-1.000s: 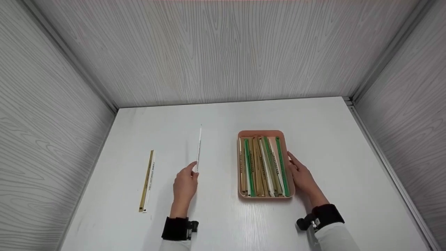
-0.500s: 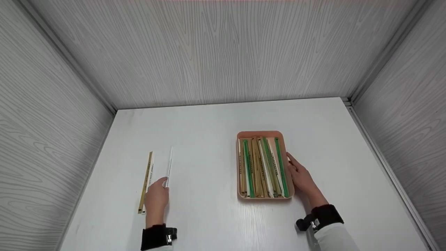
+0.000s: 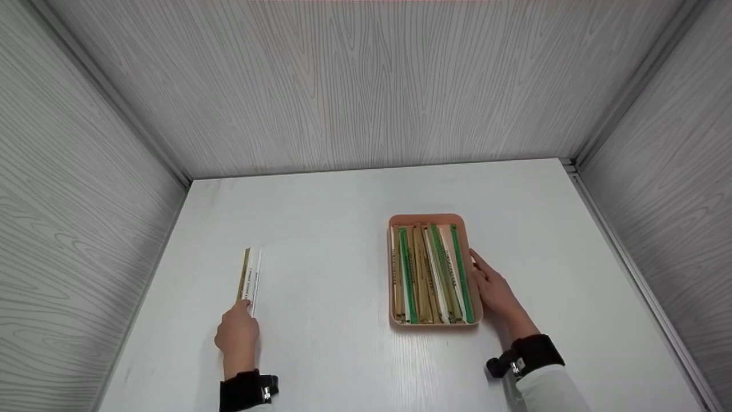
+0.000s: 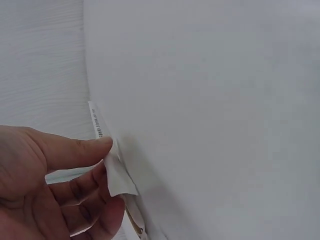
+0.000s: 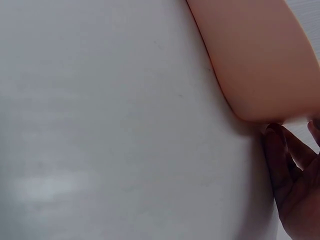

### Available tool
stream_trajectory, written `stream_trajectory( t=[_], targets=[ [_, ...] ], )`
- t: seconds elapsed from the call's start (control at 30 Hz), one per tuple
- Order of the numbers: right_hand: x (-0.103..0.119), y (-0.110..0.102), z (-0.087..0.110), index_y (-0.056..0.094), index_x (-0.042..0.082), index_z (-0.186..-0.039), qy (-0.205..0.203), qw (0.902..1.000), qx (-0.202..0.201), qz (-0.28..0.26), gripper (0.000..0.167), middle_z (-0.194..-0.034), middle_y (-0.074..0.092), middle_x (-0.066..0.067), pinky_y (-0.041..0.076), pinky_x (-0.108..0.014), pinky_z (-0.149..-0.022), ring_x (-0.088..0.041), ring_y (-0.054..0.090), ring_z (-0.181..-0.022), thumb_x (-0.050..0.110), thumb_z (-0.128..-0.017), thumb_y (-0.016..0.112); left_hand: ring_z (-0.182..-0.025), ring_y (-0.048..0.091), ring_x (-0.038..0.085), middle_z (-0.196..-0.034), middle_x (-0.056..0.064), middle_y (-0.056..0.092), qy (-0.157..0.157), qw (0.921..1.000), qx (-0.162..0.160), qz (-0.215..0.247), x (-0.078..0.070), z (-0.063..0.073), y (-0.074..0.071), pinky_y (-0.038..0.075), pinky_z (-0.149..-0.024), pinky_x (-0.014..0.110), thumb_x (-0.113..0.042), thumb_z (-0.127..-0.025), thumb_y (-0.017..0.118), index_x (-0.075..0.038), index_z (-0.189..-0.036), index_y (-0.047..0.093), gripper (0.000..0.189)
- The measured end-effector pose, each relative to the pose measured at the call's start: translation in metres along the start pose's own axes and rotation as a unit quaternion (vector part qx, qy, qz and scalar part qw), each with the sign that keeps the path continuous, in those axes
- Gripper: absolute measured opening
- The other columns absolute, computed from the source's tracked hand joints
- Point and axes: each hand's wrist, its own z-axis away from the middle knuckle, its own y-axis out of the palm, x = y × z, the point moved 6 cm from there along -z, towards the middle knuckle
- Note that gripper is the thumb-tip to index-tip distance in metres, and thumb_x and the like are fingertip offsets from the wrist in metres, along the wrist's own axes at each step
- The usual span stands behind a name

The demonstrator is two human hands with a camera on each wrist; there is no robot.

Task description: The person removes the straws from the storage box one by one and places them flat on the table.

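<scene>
White table (image 3: 354,200): fills the lower frame. Pink tray (image 3: 430,218): right of centre, filled with green, tan and white wrapped chopstick sleeves (image 3: 432,272). Right hand (image 3: 494,292): fingers extended flat against the tray's right wall, grasping nothing. Left hand (image 3: 237,337): lower left, pinching the near end of a white sleeve (image 3: 256,277) just beside a tan sleeve (image 3: 244,274) on the table. Risk: the end pinch gives little control, so the white sleeve may land skewed or nudge the tan one.
</scene>
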Motion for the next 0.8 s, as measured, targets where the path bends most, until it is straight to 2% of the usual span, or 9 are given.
stream_trajectory(
  t=[0.27,0.4,0.47,0.57,0.7,0.8],
  targets=[
    [-0.003,0.002,-0.001,0.017,0.025,-0.159,0.010,0.9999,0.004,-0.003,0.053,-0.152,0.036,-0.019,0.023,-0.055,-0.112,-0.039,0.031,-0.139,0.036,-0.108,0.031,-0.086,0.065,0.047,-0.111,0.037,0.060,-0.022,0.9994,0.020,-0.018,0.001,-0.002,-0.002,0.051,-0.061,0.055,0.005,-0.093,0.046,0.009,-0.135,0.049,0.042],
    [-0.003,0.001,-0.001,0.018,0.023,-0.159,0.010,0.9999,0.000,-0.006,0.053,-0.152,0.037,-0.019,0.024,-0.055,-0.112,-0.038,0.032,-0.139,0.035,-0.108,0.032,-0.088,0.064,0.048,-0.116,0.037,0.057,-0.010,0.9998,0.016,-0.008,-0.015,-0.001,-0.001,0.052,-0.062,0.054,0.003,-0.092,0.051,0.010,-0.135,0.048,0.044],
    [-0.003,0.000,-0.001,0.018,0.023,-0.159,0.006,1.0000,-0.001,-0.007,0.053,-0.151,0.038,-0.019,0.024,-0.055,-0.111,-0.038,0.034,-0.138,0.035,-0.109,0.032,-0.090,0.064,0.047,-0.119,0.036,0.057,0.011,0.9999,0.007,-0.006,-0.031,0.000,0.000,0.052,-0.062,0.052,0.000,-0.092,0.056,0.008,-0.134,0.051,0.044],
    [-0.003,0.000,-0.001,0.019,0.023,-0.158,0.003,0.9999,-0.002,-0.010,0.053,-0.151,0.038,-0.019,0.025,-0.055,-0.111,-0.038,0.033,-0.138,0.034,-0.108,0.032,-0.093,0.063,0.043,-0.118,0.032,0.060,0.057,0.9984,0.001,-0.003,-0.064,0.003,0.009,0.052,-0.066,0.051,-0.007,-0.092,0.062,0.005,-0.133,0.054,0.044],
    [-0.003,-0.001,-0.001,0.019,0.023,-0.158,0.001,1.0000,-0.002,-0.006,0.053,-0.152,0.036,-0.019,0.024,-0.055,-0.111,-0.037,0.031,-0.140,0.034,-0.108,0.033,-0.095,0.064,0.036,-0.107,0.022,0.065,0.129,0.9916,0.014,0.005,-0.121,0.017,0.032,0.052,-0.074,0.049,-0.015,-0.094,0.064,-0.001,-0.134,0.057,0.043],
    [-0.003,-0.001,-0.001,0.019,0.022,-0.158,-0.001,1.0000,-0.003,-0.004,0.053,-0.152,0.036,-0.020,0.024,-0.055,-0.111,-0.038,0.031,-0.140,0.034,-0.108,0.033,-0.094,0.064,0.031,-0.105,0.016,0.067,0.189,0.9810,0.038,0.020,-0.166,0.034,0.053,0.053,-0.077,0.046,-0.017,-0.095,0.064,-0.003,-0.134,0.057,0.042]
  ],
)
